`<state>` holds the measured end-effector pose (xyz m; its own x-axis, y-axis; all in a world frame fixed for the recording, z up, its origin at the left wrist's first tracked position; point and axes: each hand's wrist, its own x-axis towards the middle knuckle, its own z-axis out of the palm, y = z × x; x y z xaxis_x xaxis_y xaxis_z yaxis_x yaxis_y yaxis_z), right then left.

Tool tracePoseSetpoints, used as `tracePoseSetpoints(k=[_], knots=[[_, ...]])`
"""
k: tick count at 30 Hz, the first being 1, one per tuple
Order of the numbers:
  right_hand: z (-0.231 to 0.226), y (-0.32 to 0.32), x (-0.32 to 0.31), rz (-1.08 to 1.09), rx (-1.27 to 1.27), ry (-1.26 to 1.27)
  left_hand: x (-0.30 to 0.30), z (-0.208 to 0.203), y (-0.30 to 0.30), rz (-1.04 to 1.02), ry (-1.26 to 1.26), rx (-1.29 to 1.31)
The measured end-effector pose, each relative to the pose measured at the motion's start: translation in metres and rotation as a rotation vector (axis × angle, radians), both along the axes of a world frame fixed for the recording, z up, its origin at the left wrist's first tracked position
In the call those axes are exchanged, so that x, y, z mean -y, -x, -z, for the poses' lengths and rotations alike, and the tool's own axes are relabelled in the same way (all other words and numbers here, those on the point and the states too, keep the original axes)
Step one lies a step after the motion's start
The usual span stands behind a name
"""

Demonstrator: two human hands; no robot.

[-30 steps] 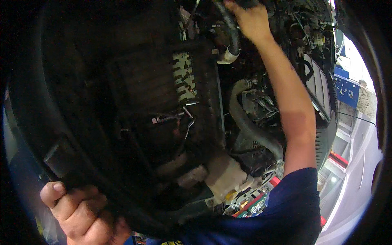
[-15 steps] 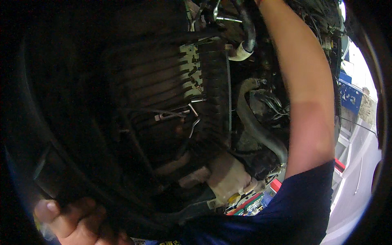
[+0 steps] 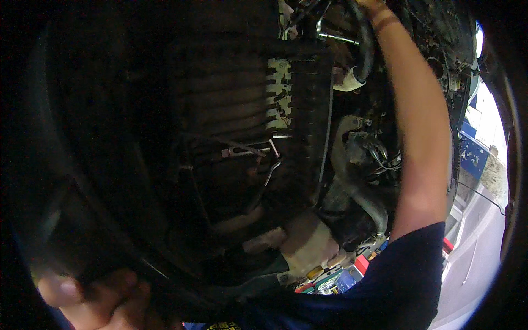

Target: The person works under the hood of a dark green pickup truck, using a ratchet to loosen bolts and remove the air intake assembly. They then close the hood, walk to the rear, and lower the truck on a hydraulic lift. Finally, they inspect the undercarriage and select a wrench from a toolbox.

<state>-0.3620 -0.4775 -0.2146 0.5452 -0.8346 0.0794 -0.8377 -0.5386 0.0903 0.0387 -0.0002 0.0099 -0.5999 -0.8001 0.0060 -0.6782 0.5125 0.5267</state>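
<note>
My right arm (image 3: 421,126) reaches up across the engine bay, its dark sleeve at the elbow. Only a sliver of my right hand (image 3: 375,4) shows at the top edge, close to a black hose (image 3: 366,47); its fingers are out of sight. Beside that hose lies a shiny metal rod (image 3: 341,38), perhaps a tool. At the lower left, my left hand (image 3: 102,302) has bent fingers, closed against the dark body edge (image 3: 154,268). What it holds, if anything, is lost in shadow and blur.
A dark ribbed panel with a pale notched strip (image 3: 279,93) fills the middle. Thin metal brackets (image 3: 247,152) cross it. To the right runs a thick curved hose (image 3: 357,184), above a pale plastic tank (image 3: 308,245). Past my arm is a blue cabinet (image 3: 473,154).
The engine parts have shifted right in the picture as the view moved. More of my right wrist shows at the top. My left hand stays at the lower left, fingers still bent.
</note>
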Motion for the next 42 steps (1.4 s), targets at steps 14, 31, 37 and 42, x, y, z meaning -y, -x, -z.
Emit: tracePoseSetpoints(k=[14,31,37,42], knots=[[-0.058,0.022,-0.146,0.194,0.490,-0.248,-0.006,0.011,0.023,-0.182,0.175,0.019],[-0.088,0.004,-0.108,-0.015,-0.667,-0.213,0.009,-0.003,0.014,-0.055,0.045,0.008],[-0.084,0.002,-0.101,-0.127,-0.368,-0.150,0.006,-0.003,0.022,-0.069,0.063,0.019],[-0.051,0.027,-0.073,-0.329,-0.281,0.032,0.009,0.000,0.026,-0.085,0.096,0.021]])
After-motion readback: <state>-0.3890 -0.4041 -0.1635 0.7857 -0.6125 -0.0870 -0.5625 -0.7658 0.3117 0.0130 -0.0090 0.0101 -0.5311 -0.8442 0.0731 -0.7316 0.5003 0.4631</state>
